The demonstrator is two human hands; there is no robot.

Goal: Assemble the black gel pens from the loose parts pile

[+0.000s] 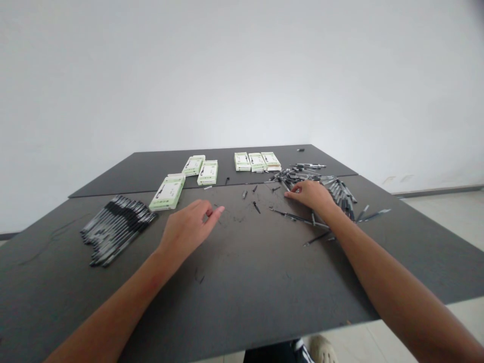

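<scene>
My right hand [310, 195] is at the near left edge of a loose pile of clear and black pens [342, 194]. Its thumb and index finger close in a pinch at the end of one pen [285, 185]; the other fingers are partly hidden. Over the middle left of the table hovers my left hand [191, 222], fingers loosely curled and thumb held apart, with nothing visible in it. To its left lies a neat slanted row of pens [119, 229], side by side. Several loose pens and thin parts [298, 218] lie just below my right hand.
Three white-and-green boxes [168, 192] lie at the left back, and three more boxes [257, 162] farther back in the middle. Small black pieces [256, 207] are scattered between my hands. A seam crosses the dark table [242, 282]. One black piece [300, 149] lies near the far edge.
</scene>
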